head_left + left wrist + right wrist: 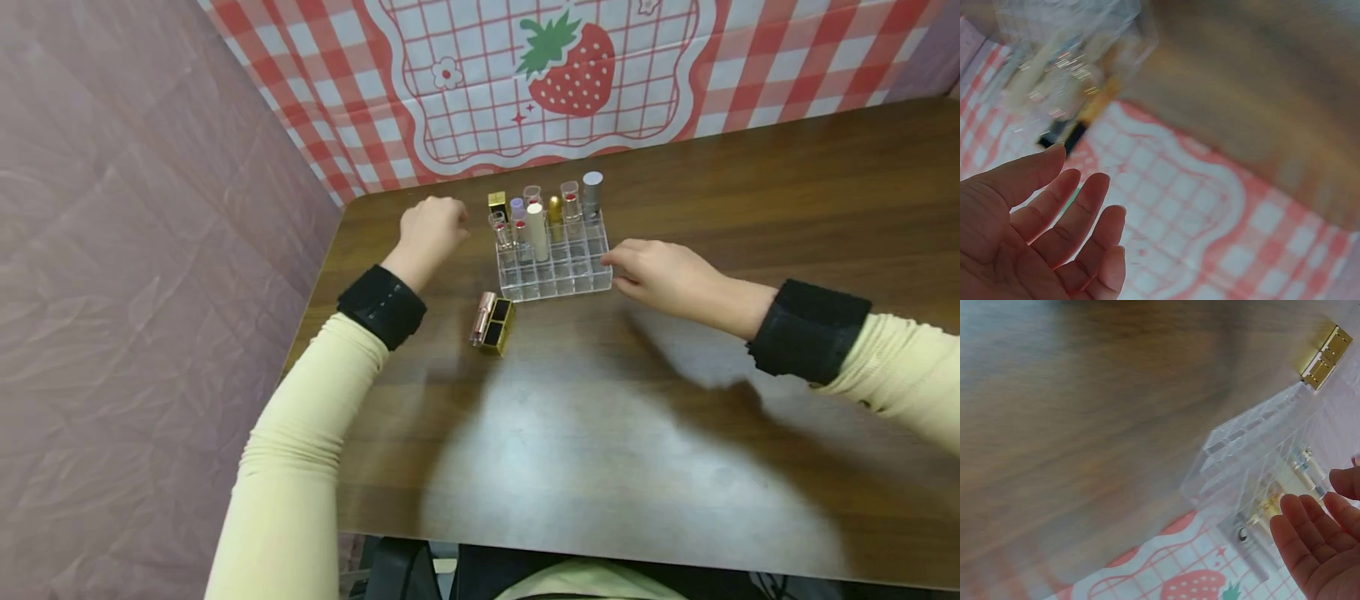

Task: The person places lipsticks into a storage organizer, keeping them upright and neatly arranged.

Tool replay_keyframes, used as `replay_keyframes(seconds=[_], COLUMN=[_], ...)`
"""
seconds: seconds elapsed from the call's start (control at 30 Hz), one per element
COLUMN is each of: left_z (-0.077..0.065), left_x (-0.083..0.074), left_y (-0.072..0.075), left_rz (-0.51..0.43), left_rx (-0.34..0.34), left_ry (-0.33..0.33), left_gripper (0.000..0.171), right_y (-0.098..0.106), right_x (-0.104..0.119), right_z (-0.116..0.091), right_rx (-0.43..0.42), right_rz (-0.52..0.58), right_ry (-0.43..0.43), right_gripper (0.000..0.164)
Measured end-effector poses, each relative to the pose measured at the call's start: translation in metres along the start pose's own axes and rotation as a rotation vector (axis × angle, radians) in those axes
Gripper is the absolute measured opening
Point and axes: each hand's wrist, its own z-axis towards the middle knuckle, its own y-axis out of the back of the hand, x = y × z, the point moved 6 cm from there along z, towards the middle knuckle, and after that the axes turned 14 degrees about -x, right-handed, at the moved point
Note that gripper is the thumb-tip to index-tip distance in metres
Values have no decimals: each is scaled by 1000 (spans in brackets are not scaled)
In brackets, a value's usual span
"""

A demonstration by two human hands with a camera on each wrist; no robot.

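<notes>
A clear acrylic lipstick organizer (pixel 557 282) stands on the table, its back rows holding several lipsticks. Among them are a cream tube (pixel 536 232), a silver-grey tube (pixel 592 196) and a black-and-gold lipstick (pixel 497 202) at the back left corner. My left hand (pixel 432 235) hovers left of the organizer, fingers loosely bent and holding nothing. At the organizer's right side is my right hand (pixel 660 268), fingers relaxed; whether the fingertips touch it I cannot tell. In front of the organizer's left corner lie a rose-gold lipstick (pixel 483 318) and a black-and-gold case (pixel 498 326), side by side.
The brown wooden table (pixel 600 467) reaches toward my body and far to the right. Behind it hangs a red-and-white checked cloth (pixel 360 92) with a strawberry print. A pinkish curtain (pixel 150 292) borders the left side.
</notes>
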Motion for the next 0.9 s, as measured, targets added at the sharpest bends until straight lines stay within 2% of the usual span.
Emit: replay_keyframes(seconds=[0.1, 0.2, 0.37, 0.43, 0.53, 0.67, 0.77, 0.9], left_z=[-18, -35, -62, -70, -80, -88, -91, -93], left_x=[22, 38, 50, 53, 58, 64, 69, 74], left_y=[-15, -32, -55, -61, -68, -73, -74, -72], left_rz=[-26, -53, -80, -85, -92, -100, -105, -112], left_rx=[28, 67, 137, 149, 161, 165, 150, 125], left_ry=[42, 66, 73, 77, 81, 77, 64, 49], left_gripper=[24, 24, 24, 24, 25, 25, 25, 24], right_y=[-10, -24, -51, -63, -82, -102, -112, -121], right_x=[12, 24, 40, 48, 62, 75, 79, 80], right_z=[16, 31, 55, 63, 71, 77, 81, 86], right_rx=[23, 59, 128, 145, 156, 143, 159, 211], right_rz=[6, 14, 35, 40, 33, 33, 33, 11], right_ry=[48, 83, 138, 208, 369, 568, 645, 695], right_gripper=[27, 26, 27, 28, 28, 20, 17, 15])
